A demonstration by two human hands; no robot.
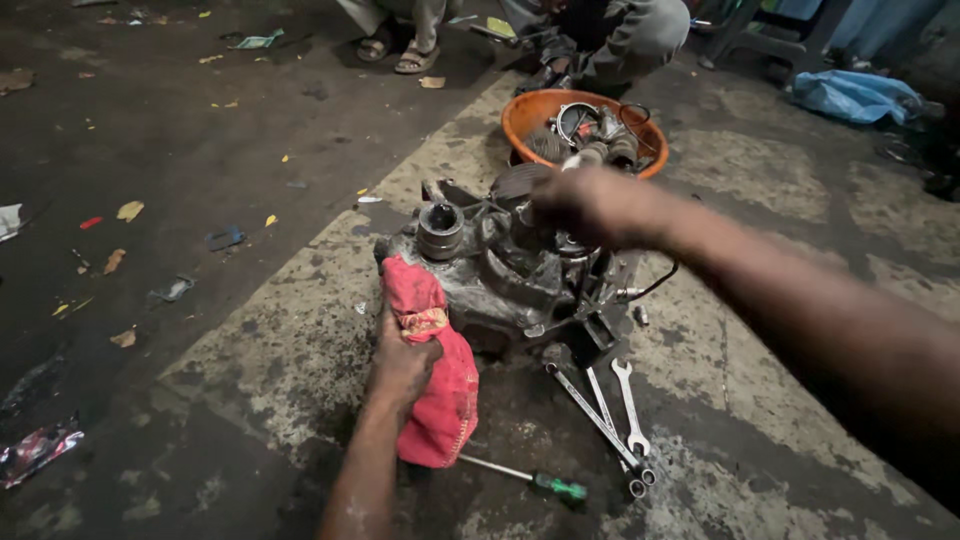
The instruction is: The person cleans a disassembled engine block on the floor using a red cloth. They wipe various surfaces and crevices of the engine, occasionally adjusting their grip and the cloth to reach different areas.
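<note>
From the head camera, an orange round bowl (527,118) held greasy metal parts, coils and rings heaped together. Just before it, a grimy grey engine block (505,275) sat on the stained concrete floor (760,420), its stubby cylinder pointing upward. The left hand (402,362) clamped a soft red rag (440,400) against the block's side. The right hand (590,205), blurred, rested on top; its finger state could not be told. Slender wrenches (610,415) and a green-handled screwdriver (530,480) lay nearby.

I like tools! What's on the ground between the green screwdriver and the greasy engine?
In the head view, the red rag held by the left hand lies between the screwdriver and the engine.
</note>
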